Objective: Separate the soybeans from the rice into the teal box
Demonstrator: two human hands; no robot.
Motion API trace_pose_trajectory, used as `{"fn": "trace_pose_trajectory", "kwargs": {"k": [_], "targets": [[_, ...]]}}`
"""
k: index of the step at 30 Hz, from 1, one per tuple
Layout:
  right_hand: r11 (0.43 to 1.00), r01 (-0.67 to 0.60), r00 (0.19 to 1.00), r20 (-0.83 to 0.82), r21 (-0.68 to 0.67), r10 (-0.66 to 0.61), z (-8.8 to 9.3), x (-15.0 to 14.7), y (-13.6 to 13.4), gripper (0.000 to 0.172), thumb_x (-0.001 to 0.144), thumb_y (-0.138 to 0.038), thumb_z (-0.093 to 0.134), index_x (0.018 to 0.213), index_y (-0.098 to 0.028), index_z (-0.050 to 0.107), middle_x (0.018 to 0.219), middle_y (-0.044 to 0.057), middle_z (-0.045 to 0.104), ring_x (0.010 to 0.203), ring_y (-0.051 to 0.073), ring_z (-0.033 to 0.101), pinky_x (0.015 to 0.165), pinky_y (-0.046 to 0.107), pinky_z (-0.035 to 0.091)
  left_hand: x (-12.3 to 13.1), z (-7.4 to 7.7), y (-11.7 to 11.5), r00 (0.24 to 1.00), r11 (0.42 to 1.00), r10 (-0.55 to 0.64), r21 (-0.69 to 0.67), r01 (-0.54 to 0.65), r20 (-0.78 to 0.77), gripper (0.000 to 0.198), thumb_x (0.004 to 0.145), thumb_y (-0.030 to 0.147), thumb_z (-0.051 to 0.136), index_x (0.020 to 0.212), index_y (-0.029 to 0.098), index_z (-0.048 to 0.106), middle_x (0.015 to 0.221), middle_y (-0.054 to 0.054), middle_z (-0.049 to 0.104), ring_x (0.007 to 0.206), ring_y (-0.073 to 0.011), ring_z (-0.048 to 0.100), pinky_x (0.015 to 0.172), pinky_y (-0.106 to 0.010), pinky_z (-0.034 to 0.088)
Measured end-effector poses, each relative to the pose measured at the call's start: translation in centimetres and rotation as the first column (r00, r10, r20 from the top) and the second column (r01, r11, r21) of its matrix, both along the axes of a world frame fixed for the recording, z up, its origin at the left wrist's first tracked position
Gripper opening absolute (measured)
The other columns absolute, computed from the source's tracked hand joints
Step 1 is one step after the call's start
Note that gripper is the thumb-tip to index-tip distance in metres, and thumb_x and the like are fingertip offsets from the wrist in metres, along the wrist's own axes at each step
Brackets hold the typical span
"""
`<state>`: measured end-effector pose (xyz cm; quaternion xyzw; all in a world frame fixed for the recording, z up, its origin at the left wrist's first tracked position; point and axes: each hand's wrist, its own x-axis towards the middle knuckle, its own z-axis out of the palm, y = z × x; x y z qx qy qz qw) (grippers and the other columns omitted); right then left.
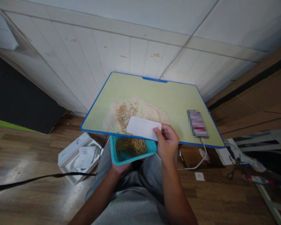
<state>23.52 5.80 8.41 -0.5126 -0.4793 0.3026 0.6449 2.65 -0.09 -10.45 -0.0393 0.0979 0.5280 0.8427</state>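
A turquoise basket (pixel 133 158) with yellowish beans in it is held by my left hand (pixel 121 168) just under the near edge of the small table (pixel 175 97). The fingers of that hand are mostly hidden beneath the basket. My right hand (pixel 166 140) pinches the right end of a flat white card (pixel 141 126), which lies low over the table's near edge. Left of and behind the card, loose beans (pixel 123 112) are mixed into a spread of pale grains (pixel 152 111) on the tabletop.
A blurred-out phone (pixel 198 124) lies on the table's right side, with a white cable running down from it. An opened white box (pixel 79 156) with papers is on the floor at left. Behind the table stands a white panelled wall (pixel 121 53).
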Motion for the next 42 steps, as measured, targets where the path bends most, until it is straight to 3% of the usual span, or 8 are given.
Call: {"fn": "trace_pose_trajectory", "kwargs": {"k": [3, 7, 14, 21, 27, 32, 37, 42], "targets": [[1.000, 0.004, 1.000, -0.006, 0.000, -0.004, 0.0, 0.1, 0.0, 0.025, 0.087, -0.045, 0.088, 0.083, -0.022, 0.078, 0.070, -0.002, 0.070, 0.066, 0.016, 0.060, 0.062, 0.027, 0.049, 0.0, -0.1, -0.1, 0.999, 1.000, -0.003, 0.004, 0.003, 0.032, 0.068, 0.115, 0.062, 0.029, 0.170, 0.033, 0.059, 0.180, -0.002, 0.054, 0.180, -0.0327, 0.018, 0.142, -0.071, 0.014], [1.000, 0.016, 1.000, -0.021, 0.010, -0.016, 0.1, 0.2, -0.2, 0.024, 0.086, -0.044, 0.088, 0.083, -0.022, 0.079, 0.070, -0.002, 0.069, 0.065, 0.015, 0.059, 0.061, 0.026, 0.049, 0.0, -0.3, -0.1, 0.999, 1.000, -0.015, 0.003, 0.015, 0.041, 0.070, 0.115, 0.065, 0.027, 0.168, 0.035, 0.060, 0.179, 0.001, 0.053, 0.180, -0.0303, 0.015, 0.143, -0.067, 0.010], [1.000, 0.016, 1.000, -0.004, 0.009, -0.016, 0.3, 0.3, -0.8, 0.028, 0.087, -0.047, 0.089, 0.082, -0.022, 0.078, 0.069, -0.002, 0.070, 0.064, 0.015, 0.059, 0.059, 0.026, 0.049, 0.0, -0.1, 0.1, 0.999, 1.000, -0.022, -0.007, 0.022, 0.035, 0.068, 0.115, 0.062, 0.028, 0.166, 0.034, 0.064, 0.176, -0.001, 0.057, 0.178, -0.0312, 0.023, 0.142, -0.067, 0.010], [1.000, -0.009, 1.000, -0.008, -0.012, 0.009, 0.4, -0.4, -1.4, 0.024, 0.087, -0.044, 0.088, 0.083, -0.022, 0.079, 0.073, 0.000, 0.076, 0.067, 0.017, 0.068, 0.061, 0.027, 0.055, 0.4, -0.8, 0.1, 1.000, 1.000, 0.006, -0.027, -0.005, 0.027, 0.065, 0.116, 0.055, 0.032, 0.155, 0.026, 0.075, 0.165, -0.003, 0.070, 0.171, -0.0337, 0.043, 0.143, -0.063, 0.021], [1.000, 0.001, 1.000, 0.030, -0.014, -0.001, 0.1, -0.3, -1.5, 0.025, 0.089, -0.046, 0.087, 0.083, -0.022, 0.079, 0.072, -0.001, 0.075, 0.066, 0.017, 0.067, 0.061, 0.027, 0.054, 0.2, 0.4, 0.1, 0.999, 1.000, -0.018, -0.024, 0.018, 0.030, 0.069, 0.116, 0.055, 0.025, 0.170, 0.029, 0.060, 0.167, -0.005, 0.068, 0.171, -0.0352, 0.045, 0.141, -0.068, 0.026], [0.997, 0.069, 0.997, 0.018, -0.019, -0.069, -0.3, 0.8, -1.4, 0.028, 0.089, -0.049, 0.088, 0.085, -0.022, 0.080, 0.073, 0.000, 0.075, 0.065, 0.016, 0.065, 0.060, 0.027, 0.052, 0.2, 1.1, 0.1, 0.999, 0.999, -0.019, 0.027, 0.018, 0.050, 0.071, 0.116, 0.056, 0.024, 0.166, 0.026, 0.065, 0.168, -0.005, 0.068, 0.171, -0.0351, 0.045, 0.142, -0.065, 0.026], [0.989, 0.150, 0.988, -0.041, 0.004, -0.150, -0.1, 1.8, -1.1, 0.031, 0.083, -0.050, 0.092, 0.085, -0.021, 0.080, 0.075, 0.001, 0.079, 0.068, 0.018, 0.069, 0.062, 0.027, 0.053, -0.2, -0.4, 0.0, 0.998, 0.999, -0.005, 0.052, 0.001, 0.060, 0.066, 0.116, 0.054, 0.029, 0.153, 0.027, 0.077, 0.160, -0.004, 0.076, 0.161, -0.0331, 0.059, 0.141, -0.061, 0.029], [0.980, 0.196, 0.978, -0.074, 0.041, -0.193, 0.1, 1.6, -0.7, 0.030, 0.083, -0.048, 0.093, 0.086, -0.021, 0.080, 0.077, 0.001, 0.080, 0.071, 0.018, 0.071, 0.064, 0.028, 0.055, -0.4, -1.8, 0.0, 0.998, 0.999, -0.010, 0.052, 0.007, 0.056, 0.070, 0.116, 0.058, 0.025, 0.157, 0.030, 0.074, 0.161, -0.004, 0.075, 0.160, -0.0328, 0.060, 0.141, -0.060, 0.029]]}}
